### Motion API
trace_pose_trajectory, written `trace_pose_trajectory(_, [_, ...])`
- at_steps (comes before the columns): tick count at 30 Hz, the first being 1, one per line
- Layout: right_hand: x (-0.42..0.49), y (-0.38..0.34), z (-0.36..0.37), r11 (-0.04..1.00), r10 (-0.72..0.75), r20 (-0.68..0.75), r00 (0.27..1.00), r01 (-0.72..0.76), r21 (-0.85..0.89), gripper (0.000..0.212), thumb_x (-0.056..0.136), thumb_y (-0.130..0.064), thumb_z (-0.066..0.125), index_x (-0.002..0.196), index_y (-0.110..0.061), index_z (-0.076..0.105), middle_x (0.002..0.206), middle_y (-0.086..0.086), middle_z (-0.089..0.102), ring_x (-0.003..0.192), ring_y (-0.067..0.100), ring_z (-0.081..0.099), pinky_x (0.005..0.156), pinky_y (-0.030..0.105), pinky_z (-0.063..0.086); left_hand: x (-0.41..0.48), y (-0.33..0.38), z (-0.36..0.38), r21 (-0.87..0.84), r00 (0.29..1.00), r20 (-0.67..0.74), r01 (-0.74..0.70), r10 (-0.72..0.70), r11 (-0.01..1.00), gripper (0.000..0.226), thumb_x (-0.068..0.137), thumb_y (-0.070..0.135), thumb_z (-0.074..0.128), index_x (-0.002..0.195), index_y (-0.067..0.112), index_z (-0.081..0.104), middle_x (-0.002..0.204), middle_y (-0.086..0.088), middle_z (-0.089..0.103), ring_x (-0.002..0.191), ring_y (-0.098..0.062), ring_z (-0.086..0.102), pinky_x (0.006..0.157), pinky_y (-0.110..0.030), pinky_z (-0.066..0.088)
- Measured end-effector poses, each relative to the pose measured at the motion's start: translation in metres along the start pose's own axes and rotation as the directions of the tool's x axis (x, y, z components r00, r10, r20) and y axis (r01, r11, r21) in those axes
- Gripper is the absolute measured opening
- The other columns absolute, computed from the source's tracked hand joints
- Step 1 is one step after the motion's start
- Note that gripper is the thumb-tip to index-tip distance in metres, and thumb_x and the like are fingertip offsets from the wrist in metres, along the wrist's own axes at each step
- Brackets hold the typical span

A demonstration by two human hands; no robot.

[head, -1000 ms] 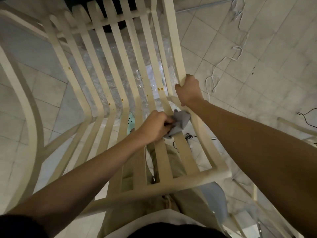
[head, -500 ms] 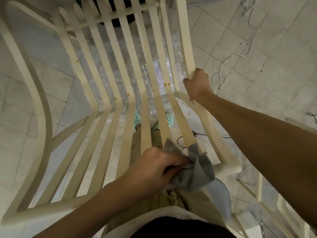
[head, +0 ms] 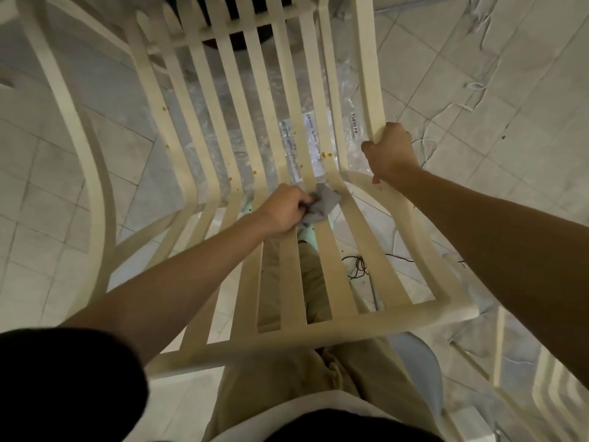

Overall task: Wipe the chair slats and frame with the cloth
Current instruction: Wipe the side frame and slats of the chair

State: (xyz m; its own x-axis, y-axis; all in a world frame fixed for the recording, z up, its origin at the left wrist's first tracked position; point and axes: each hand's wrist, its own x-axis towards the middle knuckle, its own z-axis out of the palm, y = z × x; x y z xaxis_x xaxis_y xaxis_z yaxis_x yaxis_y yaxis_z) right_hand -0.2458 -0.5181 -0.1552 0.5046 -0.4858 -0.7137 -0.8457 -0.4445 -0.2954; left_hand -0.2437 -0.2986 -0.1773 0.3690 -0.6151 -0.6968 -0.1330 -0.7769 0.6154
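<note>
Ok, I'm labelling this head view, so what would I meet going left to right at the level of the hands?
Chair arm → left hand → cloth → right hand, gripping the side rail → white cord on the floor.

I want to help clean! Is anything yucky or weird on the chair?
Yes. Small orange-brown spots dot several slats near the bend of the chair, just beyond the grey cloth the left hand holds. They look like drips, not part of the cream finish.
</note>
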Motion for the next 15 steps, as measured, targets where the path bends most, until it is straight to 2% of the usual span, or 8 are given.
trace_pose_trajectory(4, [0.001, 0.002, 0.001, 1.000, 0.006, -0.009, 1.000, -0.007, -0.018, 0.027, 0.091, -0.021, 0.053, 0.113, -0.005, 0.049, 0.112, 0.016, 0.053, 0.050, 0.030, 0.064, 0.033, 0.021, 0.042, 0.009, -0.002, -0.001, -0.007, 0.999, 0.030, 0.020, -0.020, 1.000, 0.021, 0.088, 0.001, 0.057, 0.094, 0.004, 0.076, 0.083, -0.016, 0.072, 0.074, -0.023, 0.063, 0.078, -0.032, 0.050])
trace_pose_trajectory(8, [0.003, 0.003, 0.003, 1.000, 0.000, -0.010, 1.000, 0.000, -0.011, 0.030, 0.090, -0.021, 0.052, 0.114, -0.003, 0.050, 0.110, 0.016, 0.055, 0.047, 0.029, 0.063, 0.026, 0.015, 0.034, -0.036, 0.011, -0.008, -0.044, 0.996, 0.052, -0.066, 0.068, 0.997, 0.018, 0.084, 0.004, 0.060, 0.087, 0.010, 0.077, 0.074, -0.010, 0.072, 0.069, -0.020, 0.066, 0.070, -0.030, 0.051])
trace_pose_trajectory(10, [0.005, 0.004, 0.004, 1.000, -0.003, -0.005, 1.000, 0.003, 0.013, 0.029, 0.088, -0.020, 0.052, 0.110, -0.002, 0.052, 0.107, 0.016, 0.058, 0.039, 0.028, 0.061, 0.026, 0.015, 0.033, -0.069, 0.026, -0.014, -0.081, 0.988, 0.065, -0.134, 0.140, 0.988, 0.016, 0.085, 0.012, 0.065, 0.094, 0.016, 0.078, 0.083, -0.005, 0.075, 0.075, -0.015, 0.068, 0.075, -0.030, 0.053])
trace_pose_trajectory(12, [0.007, 0.005, 0.004, 1.000, -0.006, -0.006, 1.000, 0.006, 0.030, 0.025, 0.086, -0.019, 0.052, 0.103, -0.001, 0.053, 0.103, 0.017, 0.060, 0.031, 0.025, 0.058, 0.027, 0.016, 0.033, -0.103, 0.044, -0.021, -0.152, 0.974, 0.082, -0.197, 0.211, 0.968, 0.024, 0.086, 0.021, 0.068, 0.109, 0.024, 0.074, 0.102, 0.005, 0.074, 0.091, -0.006, 0.068, 0.086, -0.023, 0.051])
trace_pose_trajectory(15, [0.007, 0.005, 0.004, 0.999, -0.014, -0.011, 1.000, 0.014, 0.032, 0.022, 0.087, -0.018, 0.053, 0.102, -0.002, 0.053, 0.099, 0.018, 0.061, 0.033, 0.023, 0.059, 0.028, 0.017, 0.035, -0.139, 0.064, -0.029, -0.277, 0.957, 0.115, -0.228, 0.268, 0.933, 0.034, 0.088, 0.014, 0.067, 0.119, 0.027, 0.068, 0.124, 0.012, 0.066, 0.117, 0.001, 0.057, 0.103, -0.024, 0.045])
